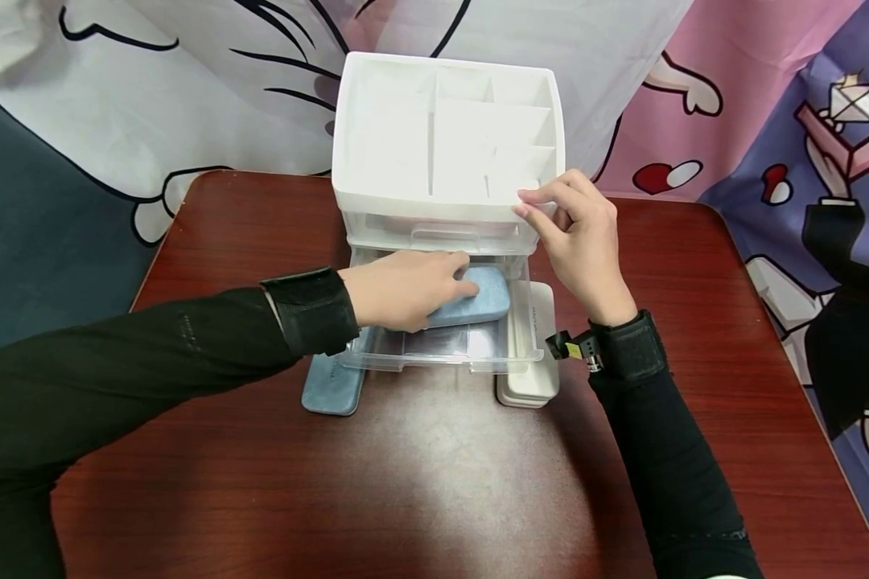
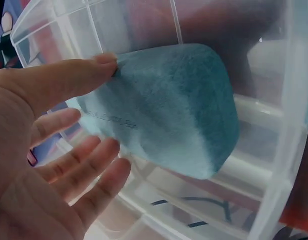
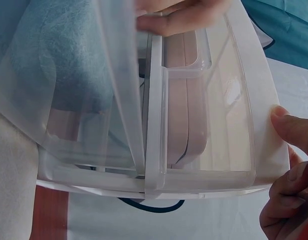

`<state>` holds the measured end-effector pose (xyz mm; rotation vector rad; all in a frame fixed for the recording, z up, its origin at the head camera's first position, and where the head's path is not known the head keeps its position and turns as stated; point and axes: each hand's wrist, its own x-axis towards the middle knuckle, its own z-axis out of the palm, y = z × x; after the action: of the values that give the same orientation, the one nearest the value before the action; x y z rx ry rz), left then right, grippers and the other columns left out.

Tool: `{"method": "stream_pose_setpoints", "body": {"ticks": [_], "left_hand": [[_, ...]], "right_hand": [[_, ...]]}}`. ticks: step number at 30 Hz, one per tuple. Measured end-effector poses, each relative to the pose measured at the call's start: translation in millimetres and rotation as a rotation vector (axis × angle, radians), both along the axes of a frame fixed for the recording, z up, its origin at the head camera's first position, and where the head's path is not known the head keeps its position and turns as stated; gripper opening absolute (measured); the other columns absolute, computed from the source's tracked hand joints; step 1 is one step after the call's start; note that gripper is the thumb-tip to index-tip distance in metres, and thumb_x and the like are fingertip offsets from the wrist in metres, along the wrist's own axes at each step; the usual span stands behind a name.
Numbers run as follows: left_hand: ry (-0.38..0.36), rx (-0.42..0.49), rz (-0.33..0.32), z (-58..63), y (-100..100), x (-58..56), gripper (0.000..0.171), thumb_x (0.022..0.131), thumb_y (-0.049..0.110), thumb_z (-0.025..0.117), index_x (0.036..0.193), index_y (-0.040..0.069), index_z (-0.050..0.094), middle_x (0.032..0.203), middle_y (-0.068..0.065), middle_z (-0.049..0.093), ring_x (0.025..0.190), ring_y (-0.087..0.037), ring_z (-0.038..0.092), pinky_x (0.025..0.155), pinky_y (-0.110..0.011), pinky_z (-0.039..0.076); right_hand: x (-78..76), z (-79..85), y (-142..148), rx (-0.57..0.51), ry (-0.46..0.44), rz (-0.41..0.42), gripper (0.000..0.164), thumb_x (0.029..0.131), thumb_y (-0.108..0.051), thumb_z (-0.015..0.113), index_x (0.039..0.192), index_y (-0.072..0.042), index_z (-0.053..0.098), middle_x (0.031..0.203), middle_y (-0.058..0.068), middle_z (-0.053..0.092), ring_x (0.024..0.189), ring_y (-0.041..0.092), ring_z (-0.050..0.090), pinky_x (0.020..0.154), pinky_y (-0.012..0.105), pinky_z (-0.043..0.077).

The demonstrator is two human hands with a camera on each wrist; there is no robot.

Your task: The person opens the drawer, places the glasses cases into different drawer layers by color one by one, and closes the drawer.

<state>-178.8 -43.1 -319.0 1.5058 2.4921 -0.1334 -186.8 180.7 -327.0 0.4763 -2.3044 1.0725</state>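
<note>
Has the bare left hand (image 1: pixel 405 289) down inside a clear plastic drawer (image 1: pixel 434 346), over a light-blue, round-cornered oblong case (image 1: pixel 488 297) with a fine mottled surface and small dark lettering. Touches one long edge of this case with the thumb tip, the other fingers loosely bent and parted near the opposite edge. Shows a wide, slack left grip, the case resting in the drawer. Cannot tell whether the fingers opposite the thumb touch it.

Pinches with the bare right hand (image 1: pixel 579 241) the front right corner of a white plastic drawer unit (image 1: pixel 384 137): thumb on the front rim, remaining fingers curled at the side, a narrow right grip about the edge.

On top of the unit, shallow moulded compartments. Just above the pulled-out drawer, a pushed-in upper drawer (image 1: pixel 384 232), with a dusky-pink, round-cornered case (image 3: pixel 189 110) visible through its clear front. Below the pulled-out drawer's left front corner, partly hidden, a flat blue oblong case (image 1: pixel 333 388) on the reddish-brown wooden table (image 1: pixel 434 498). By the right side, a stack of off-white, round-cornered cases (image 1: pixel 543 338). Behind, a white, pink and purple cartoon-printed cloth (image 1: pixel 188 88).
</note>
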Motion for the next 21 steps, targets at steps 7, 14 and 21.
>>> {"method": "stream_pose_setpoints", "body": {"ticks": [7,14,21], "left_hand": [[-0.234,-0.095,0.011,16.2,12,-2.4,0.041,0.087,0.016,0.070,0.125,0.011,0.056,0.103,-0.005,0.064,0.089,-0.018,0.062,0.082,-0.037,0.052],[-0.418,-0.196,0.015,20.6,20,0.3,0.044,0.093,0.016,0.060,0.136,0.007,0.054,0.099,-0.006,0.068,0.089,-0.014,0.059,0.087,-0.034,0.051],[-0.399,-0.205,0.034,19.3,20,2.5,0.044,0.093,0.017,0.060,0.135,0.008,0.055,0.095,-0.004,0.066,0.087,-0.014,0.059,0.089,-0.035,0.050]], "right_hand": [[-1.8,-1.7,2,-0.005,0.004,0.004,0.017,0.084,-0.015,0.075,0.099,-0.009,0.076,0.082,0.012,0.058,0.053,0.006,0.033,0.052,0.020,0.027],[-0.7,-0.7,1,-0.008,0.009,-0.002,0.017,0.084,-0.013,0.074,0.099,-0.007,0.076,0.082,0.013,0.058,0.053,0.005,0.033,0.052,0.020,0.026],[0.8,-0.5,-1,-0.013,0.010,0.001,0.016,0.084,-0.012,0.074,0.099,-0.006,0.076,0.082,0.014,0.058,0.053,0.005,0.032,0.053,0.020,0.026]]}}
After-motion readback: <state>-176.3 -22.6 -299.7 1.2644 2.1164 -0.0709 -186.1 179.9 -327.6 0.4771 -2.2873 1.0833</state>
